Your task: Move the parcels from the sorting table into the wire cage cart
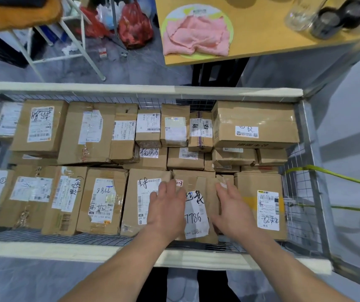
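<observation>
The wire cage cart [299,192], rimmed with pale foam padding, holds several brown cardboard parcels packed in two rows. A parcel [196,205] with a white label reading "7786" stands in the front row. My left hand [167,205] lies with straight fingers along its left edge, partly over the neighbouring parcel [142,192]. Along its right edge lies my right hand [232,209], fingers straight as well. Neither hand curls round the box. A large box [255,123] sits at the back right.
A wooden table [262,40] with a pink cloth [196,33] and glass jars [327,20] stands beyond the cart. White metal frame legs [87,55] and red plastic bags [134,27] are on the floor at the back left. Green straps [338,177] hang at the cart's right side.
</observation>
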